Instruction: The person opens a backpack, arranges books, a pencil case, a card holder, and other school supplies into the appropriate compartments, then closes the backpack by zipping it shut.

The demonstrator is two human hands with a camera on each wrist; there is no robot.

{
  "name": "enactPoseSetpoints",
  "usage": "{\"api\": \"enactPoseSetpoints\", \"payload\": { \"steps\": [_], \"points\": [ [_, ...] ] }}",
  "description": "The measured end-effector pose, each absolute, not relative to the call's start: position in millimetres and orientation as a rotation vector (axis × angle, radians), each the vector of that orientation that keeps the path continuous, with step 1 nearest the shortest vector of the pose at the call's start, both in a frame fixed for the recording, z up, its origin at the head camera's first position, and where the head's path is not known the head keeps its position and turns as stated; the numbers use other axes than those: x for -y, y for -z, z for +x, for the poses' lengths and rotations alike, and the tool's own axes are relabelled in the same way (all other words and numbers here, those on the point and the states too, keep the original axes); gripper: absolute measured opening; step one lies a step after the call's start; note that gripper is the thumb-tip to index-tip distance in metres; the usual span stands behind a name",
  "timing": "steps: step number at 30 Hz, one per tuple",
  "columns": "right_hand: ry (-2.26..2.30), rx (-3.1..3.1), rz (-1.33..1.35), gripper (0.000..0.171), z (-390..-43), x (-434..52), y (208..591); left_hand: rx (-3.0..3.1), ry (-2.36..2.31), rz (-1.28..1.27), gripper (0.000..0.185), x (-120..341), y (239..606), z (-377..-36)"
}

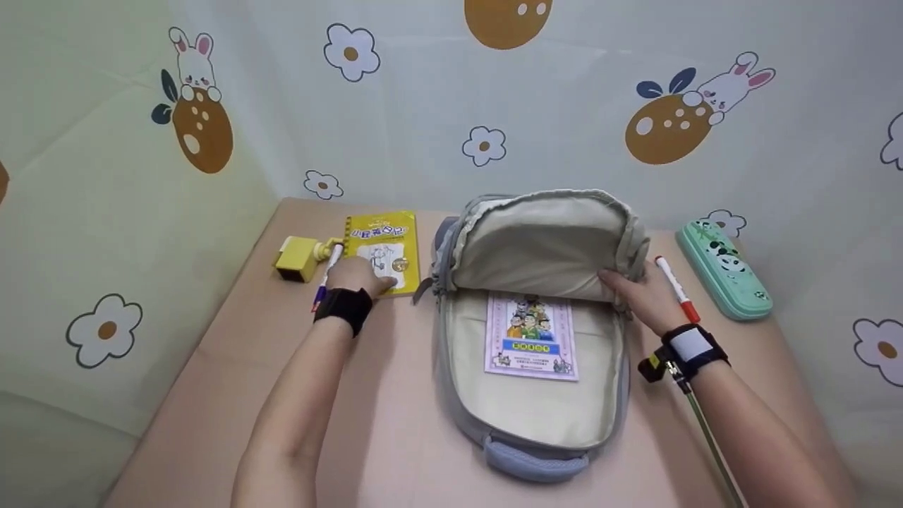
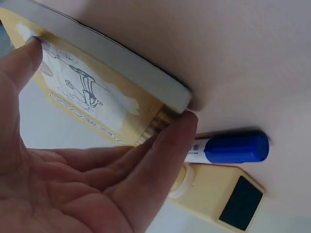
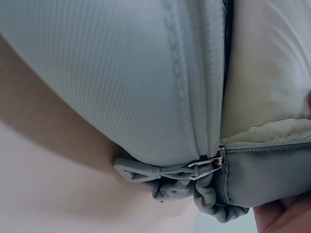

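The right hand [image 1: 647,300] is gripping the flap [image 1: 543,254] between thumb and fingers, apparently keeping the backpack [image 1: 522,416] open over the pink booklet [image 1: 530,346], while the left hand's [image 1: 356,275] fairly straight fingers are spanning the yellow book [image 1: 388,243] on the table [image 1: 395,395].

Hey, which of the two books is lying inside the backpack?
The pink-bordered book, cover up in the open backpack; the yellow book is outside it, with the left hand on it.
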State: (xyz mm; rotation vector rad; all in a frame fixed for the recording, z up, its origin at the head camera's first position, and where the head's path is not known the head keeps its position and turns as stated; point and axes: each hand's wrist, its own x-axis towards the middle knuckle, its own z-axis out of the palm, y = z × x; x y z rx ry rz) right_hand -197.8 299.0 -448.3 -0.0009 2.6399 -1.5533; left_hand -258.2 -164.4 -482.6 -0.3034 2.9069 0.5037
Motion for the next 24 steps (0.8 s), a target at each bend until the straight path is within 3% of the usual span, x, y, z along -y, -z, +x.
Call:
{"api": "enactPoseSetpoints", "payload": {
  "steps": [7,17,20,24],
  "points": [
    [1.565,-2.668,0.023,0.061,-209,-310,468,-2.810,-0.702,-0.542,0.079,169,480,-268],
    [1.557,-2.689,-0.016,0.068,-215,-314,480,-2.765,-0.700,-0.345,0.052,186,467,-274],
    [1.562,-2.679,-0.020,0.066,-215,-314,480,-2.669,-0.881,-0.348,0.044,193,464,-278],
    [1.565,-2.667,0.004,0.066,-214,-315,481,-2.456,-1.250,-0.431,0.046,199,463,-282]
  ]
}}
